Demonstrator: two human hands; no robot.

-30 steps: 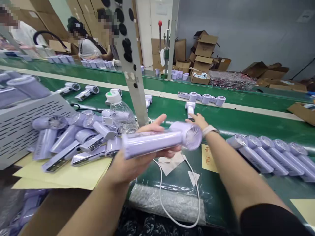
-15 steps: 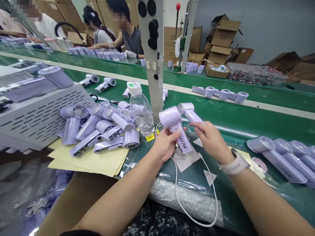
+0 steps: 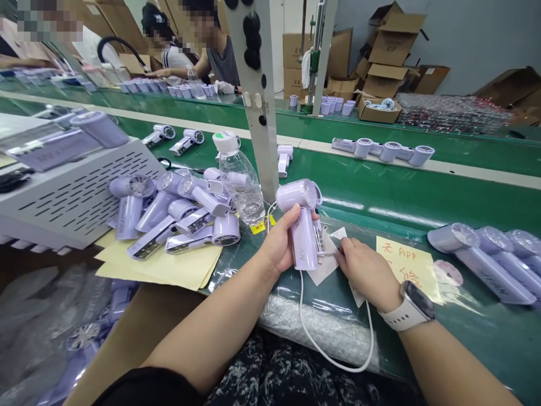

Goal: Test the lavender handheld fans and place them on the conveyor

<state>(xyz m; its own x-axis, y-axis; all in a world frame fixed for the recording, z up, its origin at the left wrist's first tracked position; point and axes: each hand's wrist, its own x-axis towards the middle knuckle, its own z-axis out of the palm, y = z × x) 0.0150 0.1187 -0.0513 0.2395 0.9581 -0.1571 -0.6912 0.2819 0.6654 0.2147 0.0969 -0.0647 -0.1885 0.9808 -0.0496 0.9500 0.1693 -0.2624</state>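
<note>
My left hand (image 3: 282, 243) is wrapped round the handle of a lilac handheld fan (image 3: 305, 242), held upright with its round head on top. Behind its head and handle show a ring-like edge and a dark-panelled strip; I cannot tell whether these belong to a second fan. The fingers of my right hand (image 3: 368, 272) are closed at the plug end of a white cable (image 3: 367, 352), close to the fan's right side. From there the cable loops down over the table edge. White paper pieces (image 3: 320, 274) lie beneath the hands.
Left are a pile of lilac fans on yellow sheets (image 3: 158, 272), a plastic bottle (image 3: 243, 189) and a slotted grey stand (image 3: 97, 194). A metal post (image 3: 260, 113) rises ahead. Right are a handwritten yellow note (image 3: 406, 262) and a row of fans (image 3: 494, 270). Co-workers sit across.
My right hand has let go of the second fan and moved down to the cable's plug. My left hand has turned the fan so its head faces more to the right.
</note>
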